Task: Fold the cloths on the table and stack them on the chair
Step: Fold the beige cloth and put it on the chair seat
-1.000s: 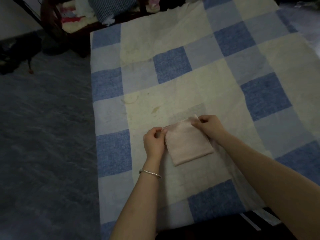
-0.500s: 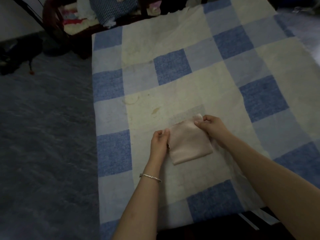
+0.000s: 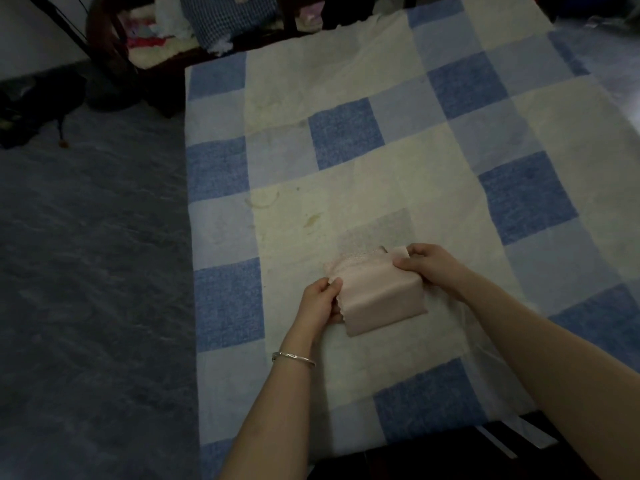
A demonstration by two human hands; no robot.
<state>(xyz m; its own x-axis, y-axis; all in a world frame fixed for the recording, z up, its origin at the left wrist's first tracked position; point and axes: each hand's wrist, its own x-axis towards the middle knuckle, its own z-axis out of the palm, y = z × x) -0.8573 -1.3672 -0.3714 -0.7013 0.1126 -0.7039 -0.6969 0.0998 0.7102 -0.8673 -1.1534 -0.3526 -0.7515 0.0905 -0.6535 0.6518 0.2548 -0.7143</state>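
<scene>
Left hand and right hand grips pinch the folded pink cloth, now lifting off the bench; folding looks done

Tucked out of sight under the folded pale pink cloth: fingertips of the left hand. Cropped by the top edge: dark wooden chair, heaped cloths on it too dim to separate. Unidentifiable in shadow: black heap on the floor.

A plain pale pink cloth is held between the left hand and the right hand. The tabletop beneath is covered in checks of deep blue, pale blue and cream. A silver bangle is worn behind the left hand.
</scene>
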